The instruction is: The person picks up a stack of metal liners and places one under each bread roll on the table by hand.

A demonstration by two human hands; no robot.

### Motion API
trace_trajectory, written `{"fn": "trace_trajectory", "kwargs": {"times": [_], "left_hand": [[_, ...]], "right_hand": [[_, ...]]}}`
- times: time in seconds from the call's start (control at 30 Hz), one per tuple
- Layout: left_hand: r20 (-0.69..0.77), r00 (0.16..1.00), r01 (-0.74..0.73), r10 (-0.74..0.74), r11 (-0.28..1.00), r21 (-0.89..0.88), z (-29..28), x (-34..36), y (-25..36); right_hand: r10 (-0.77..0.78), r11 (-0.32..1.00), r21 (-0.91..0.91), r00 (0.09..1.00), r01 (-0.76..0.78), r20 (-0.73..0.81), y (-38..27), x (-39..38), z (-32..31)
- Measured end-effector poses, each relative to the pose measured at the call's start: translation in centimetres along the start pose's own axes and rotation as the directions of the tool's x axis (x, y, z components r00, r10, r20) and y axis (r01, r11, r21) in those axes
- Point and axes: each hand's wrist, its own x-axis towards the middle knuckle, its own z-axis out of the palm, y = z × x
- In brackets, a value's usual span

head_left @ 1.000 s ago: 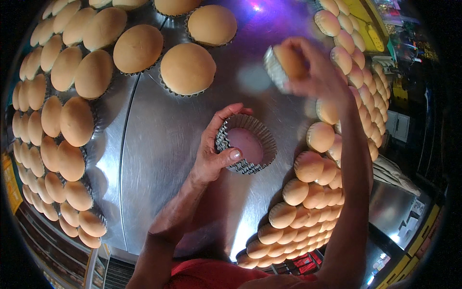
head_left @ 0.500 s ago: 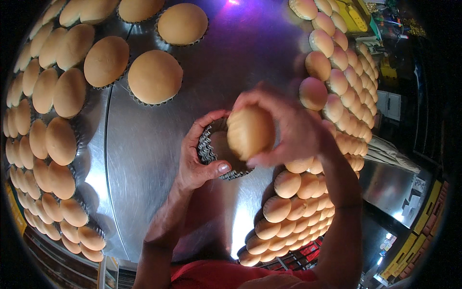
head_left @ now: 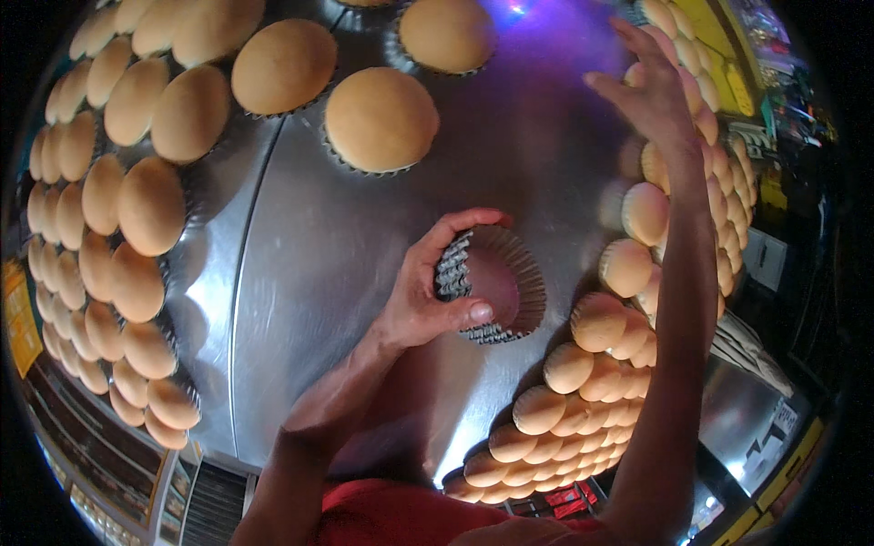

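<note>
Left hand (head_left: 421, 293) gripping a stack of fluted cups (head_left: 521, 276), right hand (head_left: 654, 96) spread and released, buns (head_left: 645, 215) beside it, counter (head_left: 319, 255) beneath both hands

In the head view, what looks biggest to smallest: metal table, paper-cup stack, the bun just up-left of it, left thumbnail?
1. Metal table
2. Paper-cup stack and bun: too alike to rank
3. Left thumbnail

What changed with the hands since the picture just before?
The right hand let go of a round, golden-brown bun and moved away, forward and right, to the rows of similar buns. It looks open and empty. The left hand still grips the stack of round, fluted, silver-grey, paper-looking cups.
</note>
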Motion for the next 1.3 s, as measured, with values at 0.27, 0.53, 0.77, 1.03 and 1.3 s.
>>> {"fn": "trace_trajectory", "kwargs": {"times": [0.27, 0.53, 0.77, 1.03, 1.3], "left_hand": [[0.071, 0.993, -0.089, 0.094, 0.994, -0.063, 0.1, 0.1, 0.1], [-0.046, 0.999, -0.018, 0.012, 0.991, -0.135, -0.2, -0.3, -0.4], [0.033, 0.998, -0.04, 0.051, 0.965, -0.26, 0.5, -0.1, -0.9], [0.092, 0.994, -0.041, 0.05, 0.994, -0.098, 0.8, -0.2, -0.8], [-0.017, 0.987, -0.157, 0.157, 0.987, 0.033, 0.5, 0.4, -0.4]], "right_hand": [[-0.454, 0.885, 0.238, 0.856, 0.4, 0.248, -13.9, 4.8, 2.3], [-0.238, 0.705, 0.685, 0.849, -0.184, 0.472, -12.2, -5.6, -4.8], [-0.314, 0.781, 0.625, 0.849, -0.024, 0.425, -16.8, -11.3, -5.7], [-0.237, 0.761, 0.63, 0.837, -0.156, 0.494, -15.8, -13.3, -6.7], [0.149, 0.971, 0.159, 0.974, -0.176, 0.168, -3.2, -8.0, -4.8]]}}
